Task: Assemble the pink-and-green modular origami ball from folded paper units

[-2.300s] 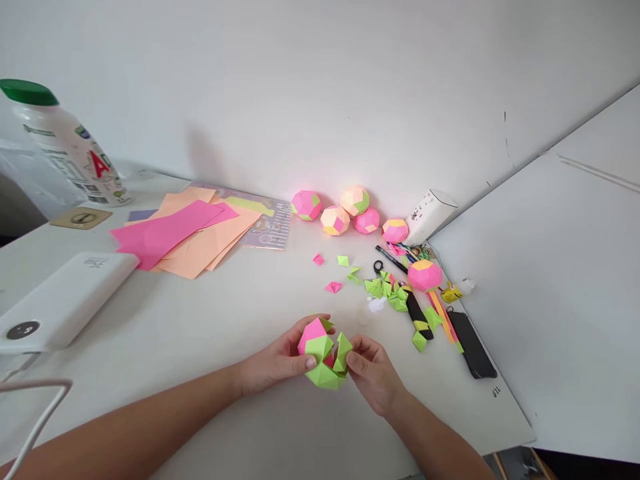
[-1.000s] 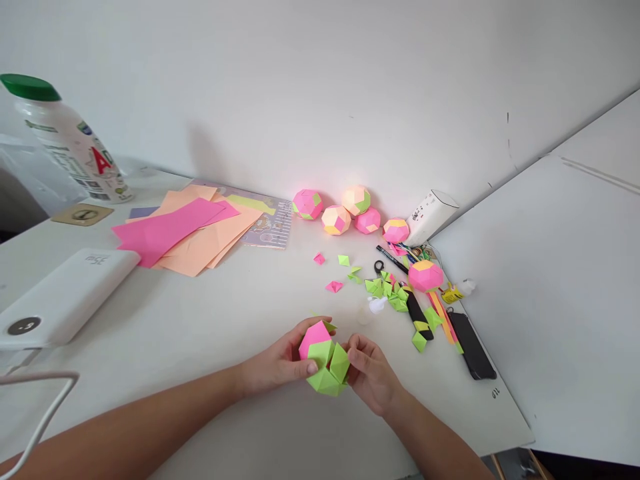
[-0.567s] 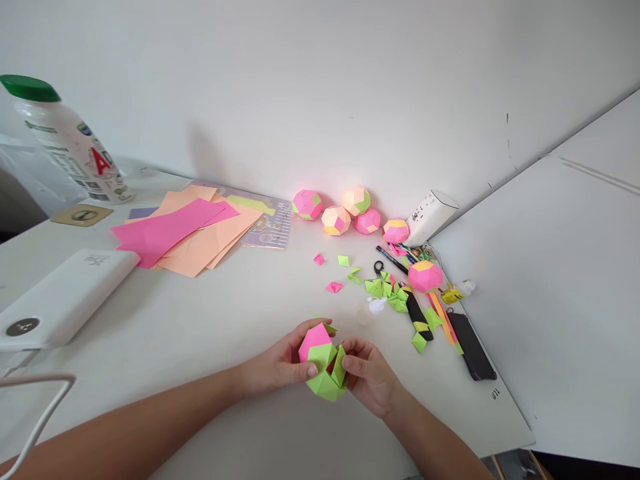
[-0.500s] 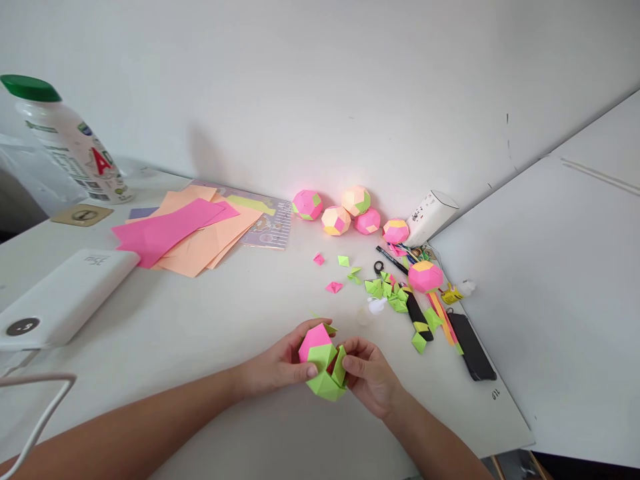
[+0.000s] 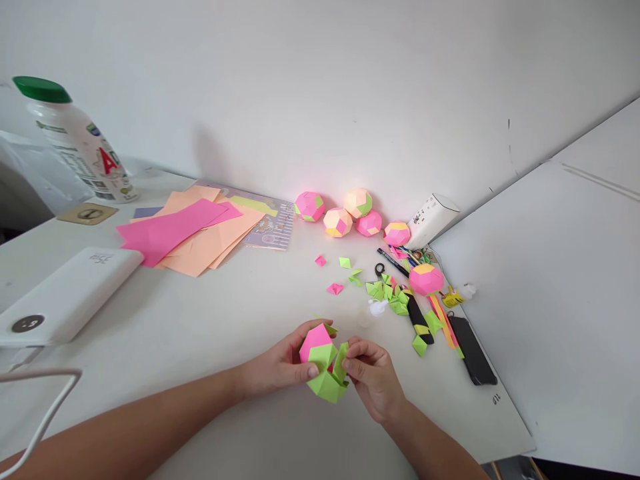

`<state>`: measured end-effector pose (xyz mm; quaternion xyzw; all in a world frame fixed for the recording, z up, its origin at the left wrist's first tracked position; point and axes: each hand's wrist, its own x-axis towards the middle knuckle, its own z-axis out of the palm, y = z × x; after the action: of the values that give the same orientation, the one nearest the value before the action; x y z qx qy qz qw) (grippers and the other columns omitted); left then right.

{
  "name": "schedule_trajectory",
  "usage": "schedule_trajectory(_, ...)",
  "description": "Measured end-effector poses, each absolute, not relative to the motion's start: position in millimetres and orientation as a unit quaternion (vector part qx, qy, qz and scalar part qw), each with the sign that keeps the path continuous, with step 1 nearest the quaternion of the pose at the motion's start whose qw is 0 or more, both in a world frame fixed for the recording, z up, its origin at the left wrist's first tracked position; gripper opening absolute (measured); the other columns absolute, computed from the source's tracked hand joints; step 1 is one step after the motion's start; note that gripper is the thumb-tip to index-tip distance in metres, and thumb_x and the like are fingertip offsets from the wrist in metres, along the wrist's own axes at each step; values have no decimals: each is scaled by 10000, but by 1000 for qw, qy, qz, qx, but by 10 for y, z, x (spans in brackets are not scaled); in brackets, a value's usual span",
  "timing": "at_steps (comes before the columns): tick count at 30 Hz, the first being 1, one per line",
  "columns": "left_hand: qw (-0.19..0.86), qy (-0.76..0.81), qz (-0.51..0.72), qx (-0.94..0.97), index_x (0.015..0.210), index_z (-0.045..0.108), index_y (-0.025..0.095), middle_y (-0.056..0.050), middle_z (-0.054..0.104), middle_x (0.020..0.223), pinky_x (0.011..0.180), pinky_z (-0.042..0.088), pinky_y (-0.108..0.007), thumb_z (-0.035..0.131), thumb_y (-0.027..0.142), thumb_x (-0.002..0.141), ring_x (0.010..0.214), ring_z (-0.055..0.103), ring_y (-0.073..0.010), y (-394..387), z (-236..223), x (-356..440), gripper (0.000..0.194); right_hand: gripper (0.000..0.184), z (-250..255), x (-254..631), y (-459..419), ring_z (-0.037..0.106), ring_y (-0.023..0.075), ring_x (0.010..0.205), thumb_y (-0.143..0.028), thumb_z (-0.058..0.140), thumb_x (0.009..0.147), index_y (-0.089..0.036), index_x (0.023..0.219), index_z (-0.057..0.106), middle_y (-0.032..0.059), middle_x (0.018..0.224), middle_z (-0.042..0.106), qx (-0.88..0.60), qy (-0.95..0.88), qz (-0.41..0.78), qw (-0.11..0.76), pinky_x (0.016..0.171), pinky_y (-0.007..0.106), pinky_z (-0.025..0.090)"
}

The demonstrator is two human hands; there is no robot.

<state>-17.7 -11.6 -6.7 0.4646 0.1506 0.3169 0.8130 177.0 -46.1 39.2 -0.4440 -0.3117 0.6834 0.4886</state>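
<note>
A pink and green folded-paper ball (image 5: 320,357) is gripped from its left side by my left hand (image 5: 287,360), the thumb pressed on a green face. There is an open gap on its right side, with some pink showing inside. My right hand (image 5: 373,373) pinches a green paper flap (image 5: 341,362) at that gap between thumb and fingers. Whether this flap is joined to the ball along its lower edge I cannot tell. Past my hands lie small folded pink pieces (image 5: 335,289) and a heap of folded green pieces (image 5: 387,291).
Several finished paper balls (image 5: 337,222) sit along the wall. Coloured paper sheets (image 5: 200,230), a white power bank (image 5: 75,293) with a cable and a bottle (image 5: 83,147) are at the left. A black phone (image 5: 471,350), glue bottle (image 5: 457,293) and white tube (image 5: 433,220) stand or lie at the right.
My right hand has drawn the green flap slightly outward to the right, and the gap beside it looks wider. My left hand keeps its hold. The camera view has shifted slightly.
</note>
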Motion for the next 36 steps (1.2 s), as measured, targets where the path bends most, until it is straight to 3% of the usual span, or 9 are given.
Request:
schedule_trajectory(17, 805, 159, 304, 485, 1371, 279, 333, -106, 331, 1397, 958, 405, -458, 659, 423, 789, 1187, 449, -276, -128, -76, -193, 701, 160, 408, 1753, -478, 440, 94, 591, -207, 855, 545, -201, 597, 704, -27, 677, 507, -448, -332, 676, 481, 528, 247, 352)
schedule_trajectory(25, 768, 169, 321, 528, 1419, 106, 333, -92, 443, 1220, 904, 435, -425, 573, 460, 842, 1100, 500, -248, -168, -11, -162, 753, 130, 431, 1756, -499, 482, 95, 600, -196, 832, 588, -203, 628, 708, -28, 668, 518, -437, -376, 654, 490, 531, 234, 421)
schedule_trajectory(36, 721, 199, 323, 580, 1399, 173, 279, -113, 430, 1216, 852, 457, -391, 551, 486, 840, 1044, 505, -241, -214, 22, -146, 706, 145, 440, 1777, -494, 525, 97, 576, -188, 827, 600, -198, 641, 689, -25, 635, 593, -443, -376, 661, 474, 534, 234, 451)
